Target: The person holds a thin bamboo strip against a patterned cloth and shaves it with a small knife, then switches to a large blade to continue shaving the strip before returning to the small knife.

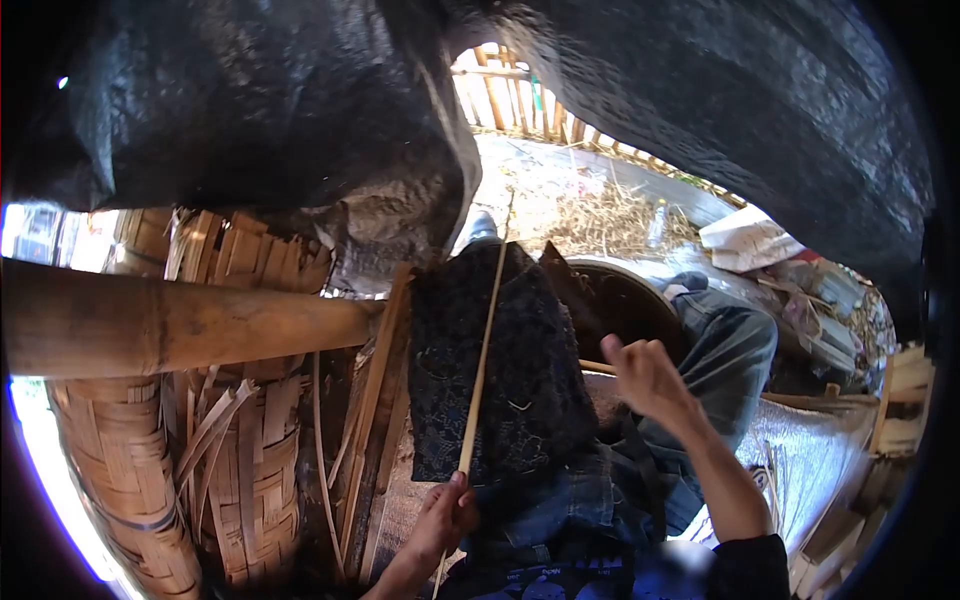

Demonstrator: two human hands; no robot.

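A long, thin bamboo strip (483, 360) runs from my lap up over the dark patterned cloth (540, 400) on my leg, its far end pointing at the bright opening. My left hand (445, 515) is closed around its near part, thumb on top, and a short tail shows below the fist. To the right, my right hand (650, 378) is raised over my bent leg, fingers curled and thumb sticking up. I cannot tell what its fingers hold. Just left of it shows a short length of pale stick (597, 368).
A thick bamboo pole (190, 325) crosses at left, before tall woven bamboo baskets (235, 470). Upright wooden slats (375, 420) stand beside my leg. Black plastic sheeting (740, 90) hangs overhead. Straw (600, 222) and a clear bottle (657, 223) lie ahead; wood blocks (835, 535) sit at right.
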